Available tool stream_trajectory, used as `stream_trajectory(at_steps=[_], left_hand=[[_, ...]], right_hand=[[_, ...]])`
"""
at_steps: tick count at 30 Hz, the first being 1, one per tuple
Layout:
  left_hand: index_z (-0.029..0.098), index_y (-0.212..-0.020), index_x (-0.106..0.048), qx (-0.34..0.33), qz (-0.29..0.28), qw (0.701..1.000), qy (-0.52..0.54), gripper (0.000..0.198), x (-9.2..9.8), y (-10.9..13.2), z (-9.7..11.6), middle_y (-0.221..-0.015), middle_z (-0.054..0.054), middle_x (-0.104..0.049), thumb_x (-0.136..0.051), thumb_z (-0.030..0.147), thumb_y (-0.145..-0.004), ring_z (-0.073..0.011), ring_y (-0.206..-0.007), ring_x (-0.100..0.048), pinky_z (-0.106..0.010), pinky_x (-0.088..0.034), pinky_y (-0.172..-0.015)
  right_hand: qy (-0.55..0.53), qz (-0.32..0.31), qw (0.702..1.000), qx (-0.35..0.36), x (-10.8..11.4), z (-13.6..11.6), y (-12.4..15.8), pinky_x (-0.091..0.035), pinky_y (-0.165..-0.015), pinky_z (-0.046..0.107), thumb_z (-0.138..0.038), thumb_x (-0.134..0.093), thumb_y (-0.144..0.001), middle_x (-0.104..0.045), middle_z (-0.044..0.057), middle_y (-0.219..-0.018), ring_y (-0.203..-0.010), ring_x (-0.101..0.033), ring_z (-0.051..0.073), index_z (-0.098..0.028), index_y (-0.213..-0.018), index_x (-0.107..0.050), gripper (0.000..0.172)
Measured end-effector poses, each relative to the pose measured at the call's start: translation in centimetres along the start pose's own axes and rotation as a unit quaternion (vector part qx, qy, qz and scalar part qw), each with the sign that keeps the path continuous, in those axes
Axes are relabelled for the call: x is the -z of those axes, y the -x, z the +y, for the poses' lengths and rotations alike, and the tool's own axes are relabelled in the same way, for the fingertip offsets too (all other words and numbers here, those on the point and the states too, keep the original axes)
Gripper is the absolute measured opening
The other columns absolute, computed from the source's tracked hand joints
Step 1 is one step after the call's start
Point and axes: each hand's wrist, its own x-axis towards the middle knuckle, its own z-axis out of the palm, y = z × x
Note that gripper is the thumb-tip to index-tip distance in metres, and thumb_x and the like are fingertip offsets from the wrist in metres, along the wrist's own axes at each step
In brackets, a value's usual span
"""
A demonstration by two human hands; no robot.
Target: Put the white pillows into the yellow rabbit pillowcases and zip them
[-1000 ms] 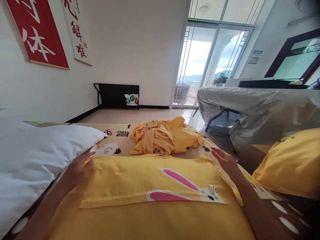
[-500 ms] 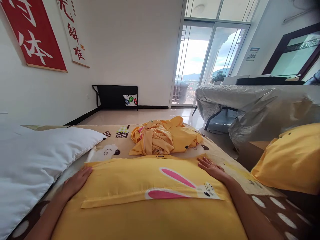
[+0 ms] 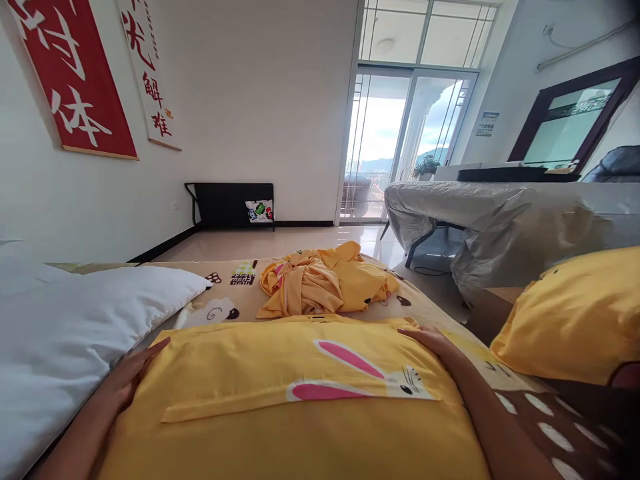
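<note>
A yellow pillow (image 3: 225, 373) with a printed rabbit and a long flap across its front lies on the bed in front of me. My left hand (image 3: 133, 373) is against its left side near the far corner, gripping the edge. At the far right corner, my right hand (image 3: 430, 339) has its thumb side on the cloth, and the other fingers are mostly hidden by the pillow's edge. Just beyond the pillow is a crumpled heap of yellow and peach fabric (image 3: 310, 287).
A white pillow (image 3: 90, 327) lies at the left on the patterned bed cover (image 3: 440, 313). Another yellow pillow (image 3: 575, 313) rests at the right on a cardboard box (image 3: 487, 313). Behind stand a plastic-covered table (image 3: 460, 200) and a black folded panel (image 3: 225, 203) by the wall.
Both hands have gone from lying flat on the pillow's top to its side edges, the left one moving outward and down. The camera view has tilted up slightly.
</note>
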Motion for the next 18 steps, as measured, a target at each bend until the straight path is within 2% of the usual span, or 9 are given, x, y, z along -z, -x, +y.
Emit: stream_trajectory(at_steps=[2, 3, 6, 8, 11, 12, 14, 16, 18], left_hand=[[0.020, -0.073, -0.060, 0.049, -0.056, 0.997, -0.020, 0.036, -0.4, 0.2, -0.3, -0.072, -0.010, -0.070, -0.076, 0.045, -0.052, -0.0326, -0.085, -0.068, -0.039, -0.057, -0.076], [0.021, -0.068, -0.060, 0.038, -0.070, 0.996, -0.042, 0.033, -0.7, 0.4, -0.4, -0.072, -0.011, -0.070, -0.076, 0.045, -0.052, -0.0327, -0.086, -0.068, -0.038, -0.057, -0.077], [0.026, -0.057, -0.055, -0.059, -0.048, 0.992, -0.096, 0.028, -1.4, 1.4, 0.0, -0.064, -0.008, -0.069, -0.071, 0.049, -0.054, -0.0316, -0.085, -0.069, -0.038, -0.057, -0.077], [0.028, -0.052, -0.049, -0.100, -0.027, 0.990, -0.093, 0.031, -1.8, 3.2, 1.4, -0.056, -0.005, -0.067, -0.065, 0.055, -0.057, -0.0314, -0.082, -0.069, -0.039, -0.057, -0.075], [0.027, -0.052, -0.046, -0.147, 0.017, 0.987, -0.069, 0.035, -2.1, 8.0, 4.6, -0.048, -0.001, -0.061, -0.065, 0.056, -0.059, -0.0295, -0.067, -0.067, -0.039, -0.057, -0.064], [0.026, -0.053, -0.046, -0.181, 0.051, 0.980, -0.060, 0.036, -2.3, 10.0, 5.8, -0.044, 0.001, -0.057, -0.068, 0.054, -0.057, -0.0265, -0.057, -0.064, -0.037, -0.054, -0.055], [0.024, -0.054, -0.041, -0.263, 0.120, 0.956, -0.046, 0.042, -2.6, 14.4, 8.4, -0.035, 0.006, -0.044, -0.077, 0.046, -0.052, -0.0166, -0.039, -0.049, -0.029, -0.043, -0.039], [0.023, -0.054, -0.036, -0.344, 0.158, 0.924, -0.058, 0.048, -2.8, 18.7, 11.1, -0.032, 0.010, -0.028, -0.080, 0.042, -0.049, -0.0098, -0.033, -0.032, -0.024, -0.029, -0.032], [0.021, -0.057, -0.039, -0.398, 0.186, 0.896, -0.056, 0.046, -2.8, 22.5, 13.8, -0.035, 0.010, -0.027, -0.081, 0.041, -0.050, -0.0103, -0.038, -0.036, -0.023, -0.031, -0.035]], right_hand=[[-0.018, -0.026, 0.999, -0.017, -0.2, -0.8, 1.4, -0.054, -0.060, 0.032, -0.040, -0.075, -0.054, -0.070, 0.010, -0.067, -0.070, -0.068, 0.028, -0.015, -0.063, -0.063, 0.029], [-0.028, -0.026, 0.999, -0.018, -0.3, -1.3, 2.2, -0.054, -0.061, 0.032, -0.038, -0.074, -0.055, -0.070, 0.010, -0.068, -0.073, -0.068, 0.028, -0.016, -0.063, -0.062, 0.026], [-0.068, 0.011, 0.997, 0.019, -0.4, -2.8, 5.2, -0.056, -0.067, 0.033, -0.038, -0.069, -0.059, -0.072, 0.010, -0.073, -0.082, -0.068, 0.029, -0.019, -0.063, -0.061, 0.021], [-0.092, 0.026, 0.994, 0.049, 0.1, -4.1, 7.1, -0.056, -0.070, 0.035, -0.042, -0.065, -0.063, -0.072, 0.009, -0.074, -0.084, -0.069, 0.029, -0.020, -0.066, -0.062, 0.022], [-0.116, 0.050, 0.988, 0.092, 2.3, -7.1, 10.0, -0.056, -0.069, 0.039, -0.048, -0.064, -0.063, -0.071, 0.009, -0.069, -0.077, -0.069, 0.030, -0.020, -0.067, -0.063, 0.029], [-0.120, 0.061, 0.985, 0.105, 3.4, -8.4, 10.9, -0.056, -0.068, 0.039, -0.049, -0.066, -0.061, -0.070, 0.009, -0.067, -0.075, -0.069, 0.030, -0.019, -0.066, -0.063, 0.031], [-0.125, 0.093, 0.979, 0.132, 5.9, -11.6, 12.7, -0.056, -0.066, 0.039, -0.049, -0.069, -0.060, -0.070, 0.009, -0.066, -0.072, -0.068, 0.029, -0.018, -0.067, -0.063, 0.032], [-0.125, 0.137, 0.969, 0.161, 8.7, -15.1, 14.5, -0.055, -0.065, 0.038, -0.046, -0.072, -0.059, -0.069, 0.009, -0.067, -0.072, -0.067, 0.029, -0.017, -0.069, -0.065, 0.031], [-0.124, 0.189, 0.955, 0.193, 11.5, -18.8, 16.4, -0.053, -0.065, 0.037, -0.039, -0.075, -0.058, -0.069, 0.010, -0.070, -0.074, -0.065, 0.028, -0.015, -0.071, -0.066, 0.029]])
